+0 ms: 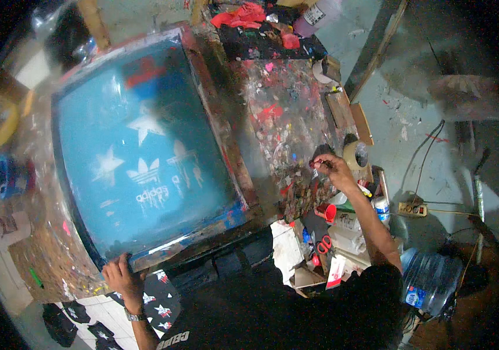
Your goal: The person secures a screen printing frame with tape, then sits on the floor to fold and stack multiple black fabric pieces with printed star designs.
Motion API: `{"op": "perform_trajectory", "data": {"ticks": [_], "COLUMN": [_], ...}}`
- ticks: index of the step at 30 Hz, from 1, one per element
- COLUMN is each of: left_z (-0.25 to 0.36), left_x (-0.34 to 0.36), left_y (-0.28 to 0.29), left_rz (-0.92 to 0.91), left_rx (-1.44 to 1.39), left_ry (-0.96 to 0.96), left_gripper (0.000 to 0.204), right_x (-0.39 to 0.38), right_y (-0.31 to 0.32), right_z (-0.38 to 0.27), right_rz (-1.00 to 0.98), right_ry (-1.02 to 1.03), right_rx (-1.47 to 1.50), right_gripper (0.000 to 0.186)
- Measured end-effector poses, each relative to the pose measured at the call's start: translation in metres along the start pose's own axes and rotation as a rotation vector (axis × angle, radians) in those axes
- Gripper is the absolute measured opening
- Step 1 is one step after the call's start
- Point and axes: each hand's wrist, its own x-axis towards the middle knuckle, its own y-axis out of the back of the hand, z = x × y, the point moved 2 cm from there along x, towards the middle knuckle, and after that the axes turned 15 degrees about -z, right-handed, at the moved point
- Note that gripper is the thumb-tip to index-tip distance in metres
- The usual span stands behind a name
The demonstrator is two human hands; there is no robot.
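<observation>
A screen printing frame [206, 116] with blue mesh and pale star and logo shapes lies tilted across the worktable. At its near left corner, my left hand [122, 278] grips the edge, fingers over the top. My right hand [332, 169] is over the paint-spattered board [287, 125] to the right of the frame. Its thumb and fingers are pinched together at a small dark reddish thing that I cannot make out. A roll of tape [355, 156] stands just beyond that hand.
Below my right forearm are a red cup [326, 212], red scissors [323, 244] and several bottles. A large blue water jug [431, 282] and a power strip [413, 209] are at the right. Black pieces with printed stars [159, 307] lie at the lower left. Red cloth [241, 16] lies at the back.
</observation>
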Motion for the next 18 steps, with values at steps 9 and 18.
{"op": "perform_trajectory", "data": {"ticks": [9,18], "left_z": [-0.004,-0.002], "left_x": [-0.009,-0.003], "left_y": [-0.004,0.012], "left_rz": [-0.011,-0.040], "left_rx": [-0.056,0.022], "left_ry": [0.002,-0.027], "left_gripper": [0.066,0.062], "right_x": [0.006,0.004], "right_y": [0.002,0.009], "right_z": [0.019,0.037], "right_rz": [0.081,0.066], "right_ry": [-0.007,0.148], "right_rx": [-0.268,-0.238], "right_gripper": [0.031,0.013]}}
